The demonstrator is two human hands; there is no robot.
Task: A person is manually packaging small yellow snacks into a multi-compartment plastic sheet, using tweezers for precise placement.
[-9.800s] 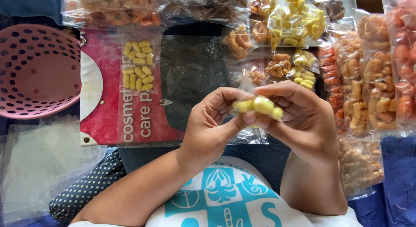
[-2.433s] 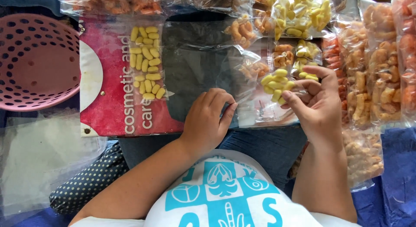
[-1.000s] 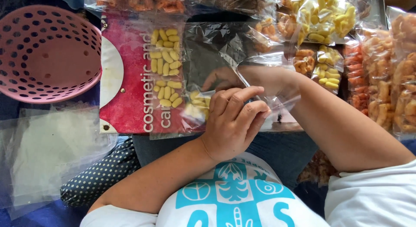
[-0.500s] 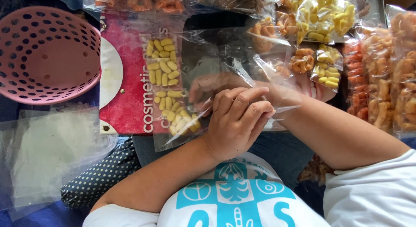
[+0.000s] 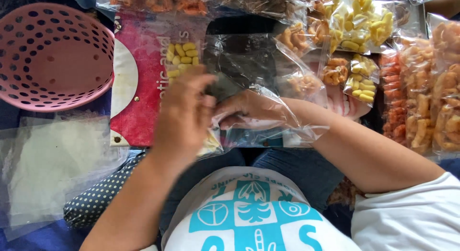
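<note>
My left hand (image 5: 184,112), blurred by motion, lies over a clear bag of yellow snacks (image 5: 182,54) on the red board (image 5: 139,112), fingers closed at the bag's edge. Only the bag's top pieces and a lower corner show around the hand. My right hand (image 5: 244,109) reaches across from the right, covered by the film of an open clear bag (image 5: 287,121). Its curled fingertips meet my left hand's thumb. What the right fingers grip is hidden.
A pink perforated basket (image 5: 48,21) sits at the upper left. Flat clear bags (image 5: 48,169) lie stacked at the lower left. Packets of yellow snacks (image 5: 364,21) and orange snacks (image 5: 445,88) crowd the top and right side. A dotted cloth (image 5: 100,203) lies by my lap.
My left hand swung left, from over my right hand onto the yellow snack bag on the board. My right hand, inside the clear film, stayed near the middle.
</note>
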